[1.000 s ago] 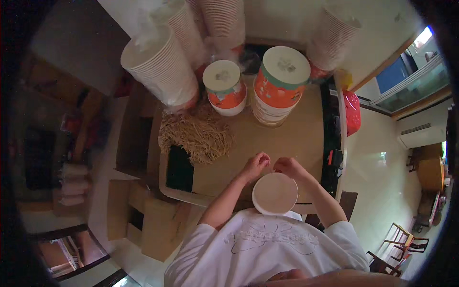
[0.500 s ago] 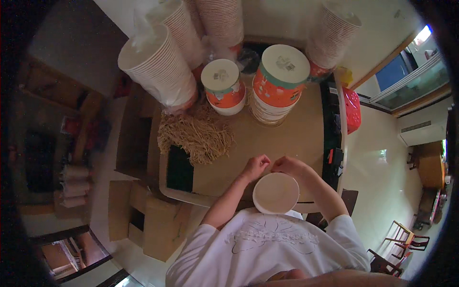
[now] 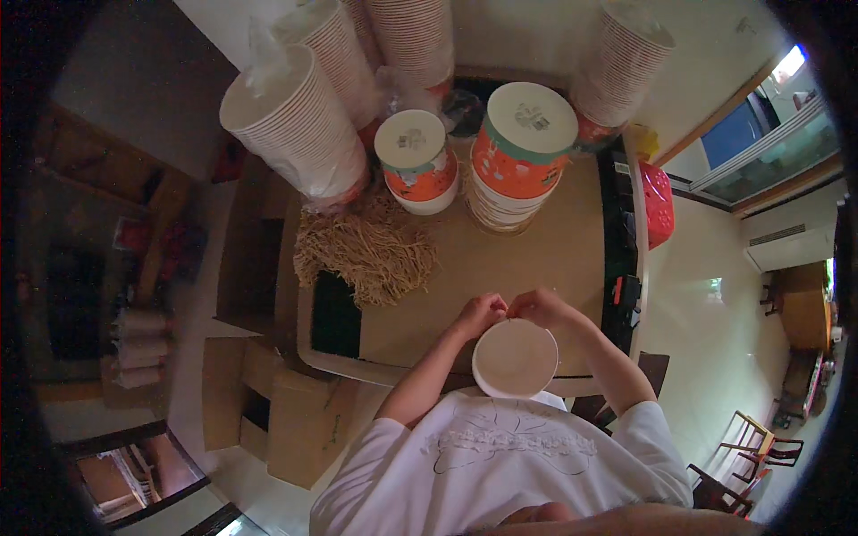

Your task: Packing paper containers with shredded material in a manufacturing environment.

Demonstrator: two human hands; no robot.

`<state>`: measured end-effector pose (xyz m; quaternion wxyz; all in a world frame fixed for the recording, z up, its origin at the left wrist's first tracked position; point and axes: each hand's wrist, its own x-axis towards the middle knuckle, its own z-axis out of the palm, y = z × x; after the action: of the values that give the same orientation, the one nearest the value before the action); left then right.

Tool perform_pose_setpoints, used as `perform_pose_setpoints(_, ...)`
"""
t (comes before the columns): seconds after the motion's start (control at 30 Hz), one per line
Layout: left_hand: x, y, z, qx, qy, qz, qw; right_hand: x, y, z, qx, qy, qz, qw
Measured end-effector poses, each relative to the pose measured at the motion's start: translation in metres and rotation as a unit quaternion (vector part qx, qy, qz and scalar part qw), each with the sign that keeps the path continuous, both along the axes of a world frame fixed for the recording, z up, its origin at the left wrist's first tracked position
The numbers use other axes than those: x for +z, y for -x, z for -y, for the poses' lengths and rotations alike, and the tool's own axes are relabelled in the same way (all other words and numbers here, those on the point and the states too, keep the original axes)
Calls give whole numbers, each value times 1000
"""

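A white paper bucket (image 3: 515, 359) sits at the table's near edge against my shirt, its round mouth facing up at me. Just beyond its far rim my left hand (image 3: 483, 313) and my right hand (image 3: 539, 309) meet, fingers pinched together. Whatever lies between the fingertips is too small or hidden to make out. Farther left on the table lies a heap of tan twisted cords (image 3: 366, 255). Behind it stand upturned orange buckets with green bands, a smaller one (image 3: 420, 179) and a larger one (image 3: 521, 165) on a stack.
Tall stacks of white buckets in clear plastic, one leaning (image 3: 295, 125) and another (image 3: 617, 71), line the table's back. A black and orange tool (image 3: 626, 291) lies on the right edge, beside a red plastic stool (image 3: 658, 207). Cardboard boxes (image 3: 304, 420) stand on the floor at left.
My two hands have drawn closer together, so their fingertips now meet behind the rim. The bucket has tilted or shifted very slightly; the rest of the table stays as it was.
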<state>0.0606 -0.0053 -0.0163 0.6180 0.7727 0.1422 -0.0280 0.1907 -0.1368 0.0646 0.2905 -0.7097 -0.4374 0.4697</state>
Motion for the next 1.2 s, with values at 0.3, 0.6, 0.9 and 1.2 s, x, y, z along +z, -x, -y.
perform_pose_setpoints(0.3,-1,-3,2,1,26,3,1000,-19,4,9,-6,-20,7,1000)
perform_pose_setpoints(0.6,-3,-3,3,20,7,1,1000,-8,4,13,32,-59,19,998)
perform_pose_setpoints(0.9,16,9,-21,144,179,-23,973,15,-2,1,37,-88,244,965)
perform_pose_setpoints(1.2,105,28,-27,156,101,76,980,-2,-15,2,-205,-54,205,955)
